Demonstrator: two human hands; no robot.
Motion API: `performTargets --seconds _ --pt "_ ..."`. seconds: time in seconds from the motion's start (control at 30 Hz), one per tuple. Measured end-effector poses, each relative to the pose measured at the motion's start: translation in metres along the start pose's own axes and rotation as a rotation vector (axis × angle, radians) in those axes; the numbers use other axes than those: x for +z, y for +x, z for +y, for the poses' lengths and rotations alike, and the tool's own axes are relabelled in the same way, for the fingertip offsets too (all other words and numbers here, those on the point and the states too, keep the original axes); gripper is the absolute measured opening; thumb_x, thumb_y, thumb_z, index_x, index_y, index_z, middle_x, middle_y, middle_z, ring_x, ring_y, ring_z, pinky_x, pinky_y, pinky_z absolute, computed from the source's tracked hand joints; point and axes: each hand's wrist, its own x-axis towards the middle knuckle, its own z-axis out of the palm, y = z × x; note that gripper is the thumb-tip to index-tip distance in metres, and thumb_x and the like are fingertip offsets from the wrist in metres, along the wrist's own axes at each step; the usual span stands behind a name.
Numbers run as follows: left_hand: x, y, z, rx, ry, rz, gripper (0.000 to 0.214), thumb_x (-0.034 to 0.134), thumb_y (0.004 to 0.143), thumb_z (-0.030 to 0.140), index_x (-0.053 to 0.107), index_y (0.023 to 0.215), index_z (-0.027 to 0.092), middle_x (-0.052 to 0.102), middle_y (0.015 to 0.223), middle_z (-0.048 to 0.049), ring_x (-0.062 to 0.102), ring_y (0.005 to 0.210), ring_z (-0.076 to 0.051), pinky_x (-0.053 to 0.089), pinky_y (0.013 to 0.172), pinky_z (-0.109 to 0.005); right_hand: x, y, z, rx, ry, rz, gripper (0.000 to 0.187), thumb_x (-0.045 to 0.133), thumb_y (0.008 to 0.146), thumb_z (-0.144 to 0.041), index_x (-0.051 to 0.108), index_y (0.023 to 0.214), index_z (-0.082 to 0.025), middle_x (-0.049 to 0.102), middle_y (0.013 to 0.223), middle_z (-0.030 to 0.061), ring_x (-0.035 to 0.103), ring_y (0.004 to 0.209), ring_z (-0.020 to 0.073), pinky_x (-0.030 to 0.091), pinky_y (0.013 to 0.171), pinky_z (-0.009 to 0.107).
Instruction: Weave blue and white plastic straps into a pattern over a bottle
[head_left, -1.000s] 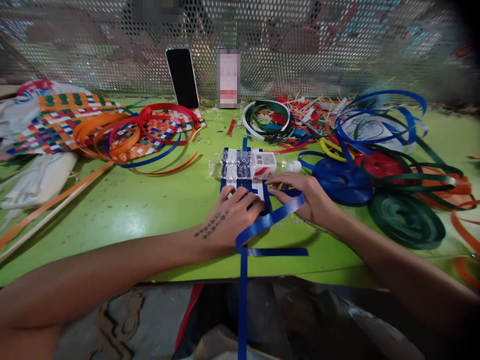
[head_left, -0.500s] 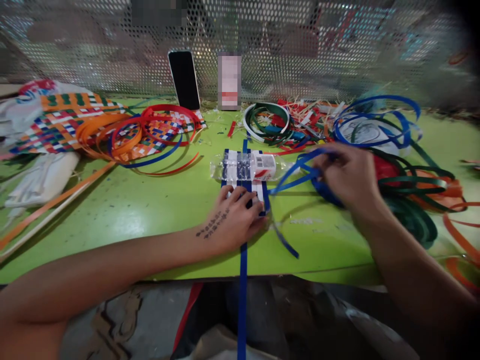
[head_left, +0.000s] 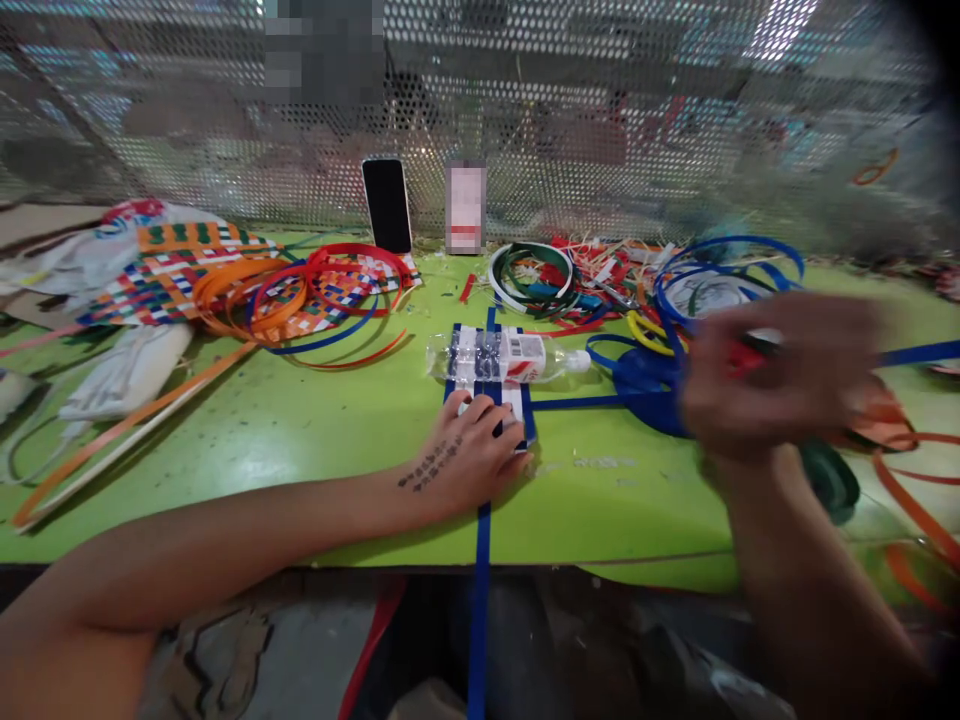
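A small woven piece of blue and white plastic strips (head_left: 466, 398) lies on the green table. Across its upper part lies a clear plastic bottle (head_left: 491, 358) on its side, cap to the right. My left hand (head_left: 480, 445) rests on the lower part of the weave with fingers spread and bent, pressing it down. One long blue strip (head_left: 482, 600) hangs from the weave over the table edge. Another blue strip (head_left: 574, 404) runs right from the weave toward a blue coil (head_left: 649, 385). Above that side my right hand (head_left: 780, 370), blurred by motion, is closed on blue strip.
Orange coils (head_left: 240, 300), red coils (head_left: 352, 280) and a multicoloured woven sheet (head_left: 172, 280) lie at left. A phone (head_left: 388, 205) leans against the perforated metal screen (head_left: 525, 120). A white and green coil (head_left: 529, 280), scraps and more blue coils (head_left: 750, 255) lie at back right.
My right hand has swung right and up, toward the camera, drawing the blue strip with it. The strip's loose end no longer hangs near the weave. My left hand stays put; the view has tilted up.
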Motion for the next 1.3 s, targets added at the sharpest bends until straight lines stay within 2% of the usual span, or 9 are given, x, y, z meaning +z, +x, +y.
performTargets --seconds 0.03,0.1,0.17,0.27,0.5,0.63,0.87,1.07,1.3 --pt "0.0 -0.001 0.0 0.004 0.01 0.012 0.028 0.056 0.11 0.043 0.075 0.117 0.023 0.078 0.125 -0.0049 0.064 0.114 -0.029 0.039 0.104 -0.049 0.017 -0.005 -0.012 -0.125 -0.007 -0.084 0.016 0.068 0.102 -0.038 0.08 0.112 -0.033 0.079 0.11 0.0114 0.073 0.107 0.0357 0.056 0.089 0.053" --pt "-0.002 -0.001 0.0 0.004 0.027 0.019 0.03 0.054 0.11 0.043 0.075 0.118 0.022 0.077 0.127 -0.0065 0.064 0.114 -0.03 0.039 0.105 -0.05 0.047 -0.012 -0.027 -0.364 -0.003 -0.405 0.015 0.066 0.104 -0.031 0.079 0.111 -0.032 0.081 0.11 0.0071 0.074 0.101 0.0301 0.055 0.091 0.048" --pt "-0.006 0.0 0.0 0.003 0.041 -0.008 0.033 0.053 0.111 0.044 0.074 0.119 0.02 0.077 0.126 -0.0095 0.064 0.114 -0.031 0.04 0.104 -0.051 0.066 -0.017 -0.03 -0.368 -0.092 -0.536 0.017 0.062 0.107 -0.031 0.078 0.109 -0.026 0.08 0.109 0.0095 0.074 0.101 0.0299 0.053 0.09 0.046" --pt "-0.01 0.002 0.0 0.01 0.062 -0.049 0.042 0.049 0.112 0.048 0.074 0.122 0.016 0.078 0.121 -0.014 0.064 0.113 -0.033 0.04 0.103 -0.052 0.074 -0.021 -0.023 -0.271 -0.208 -0.619 0.02 0.064 0.107 -0.038 0.074 0.104 -0.02 0.077 0.104 0.0122 0.072 0.099 0.0311 0.052 0.086 0.044" --pt "-0.009 0.001 0.001 0.025 0.1 -0.031 0.048 0.044 0.113 0.048 0.074 0.126 0.012 0.076 0.126 -0.0179 0.063 0.113 -0.034 0.041 0.104 -0.052 0.073 -0.027 -0.019 -0.149 -0.129 -0.685 0.006 0.063 0.105 -0.024 0.068 0.103 -0.021 0.073 0.104 0.0107 0.069 0.101 0.0293 0.052 0.09 0.042" --pt "-0.018 0.005 -0.005 0.014 0.081 -0.004 0.045 0.047 0.112 0.051 0.074 0.121 0.016 0.076 0.122 -0.0143 0.064 0.11 -0.032 0.044 0.098 -0.05 0.079 -0.029 -0.018 -0.142 -0.071 -0.658 0.008 0.062 0.105 -0.023 0.069 0.103 -0.021 0.073 0.104 0.0105 0.068 0.101 0.0297 0.052 0.091 0.044" --pt "-0.021 0.015 -0.033 -0.124 0.155 -0.099 0.02 0.054 0.106 0.016 0.074 0.106 0.013 0.069 0.115 -0.0146 0.067 0.082 -0.024 0.049 0.077 -0.04 0.08 -0.028 -0.019 -0.133 -0.035 -0.647 0.013 0.06 0.107 -0.025 0.072 0.11 -0.02 0.075 0.111 0.0112 0.069 0.109 0.0311 0.054 0.095 0.045" --pt "-0.013 0.015 -0.042 -0.152 0.049 -0.141 0.015 0.058 0.104 0.016 0.073 0.105 0.014 0.068 0.11 -0.0124 0.068 0.081 -0.022 0.053 0.075 -0.036 0.077 -0.027 -0.022 -0.102 0.007 -0.639 0.008 0.066 0.104 -0.021 0.073 0.103 -0.021 0.077 0.104 0.0085 0.071 0.102 0.0281 0.053 0.089 0.041" --pt "-0.02 0.024 -0.039 -0.156 0.028 -0.23 0.014 0.061 0.108 0.025 0.071 0.106 0.015 0.069 0.112 -0.0096 0.067 0.07 -0.018 0.042 0.055 -0.03 0.077 -0.027 -0.023 -0.079 0.022 -0.646 0.016 0.063 0.105 -0.022 0.077 0.098 -0.022 0.078 0.104 0.0078 0.071 0.104 0.0271 0.052 0.091 0.04"
